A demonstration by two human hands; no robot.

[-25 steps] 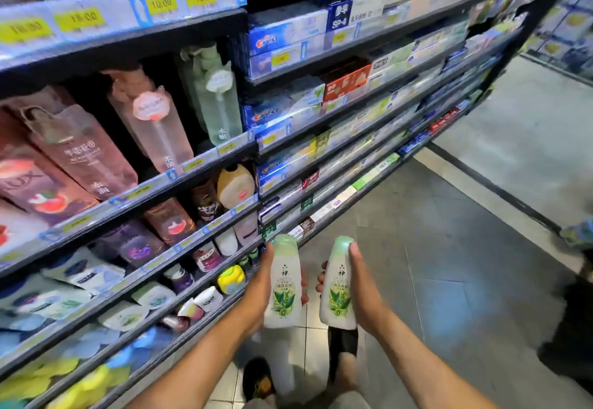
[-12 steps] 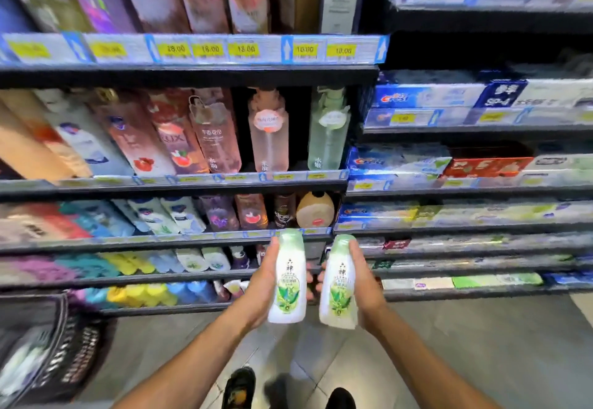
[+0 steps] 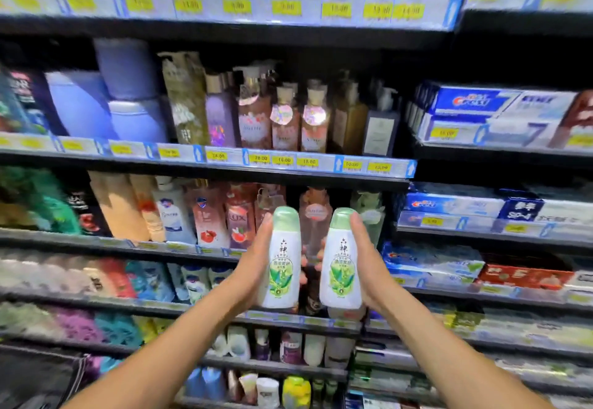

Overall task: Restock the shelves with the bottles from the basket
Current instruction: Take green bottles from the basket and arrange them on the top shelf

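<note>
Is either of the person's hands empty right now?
No, the left hand grips one white, green-capped bottle and the right hand grips a second bottle like it, in front of the shelves.

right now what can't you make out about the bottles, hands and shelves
Head view only.
Left hand fingers: mostly hidden behind the left bottle.
Right hand fingers: mostly hidden behind the right bottle.
Top-rail price tags: blurred, unreadable.
Dark shape bottom left: cut by the edge, blurred; basket or not, cannot tell.
</note>
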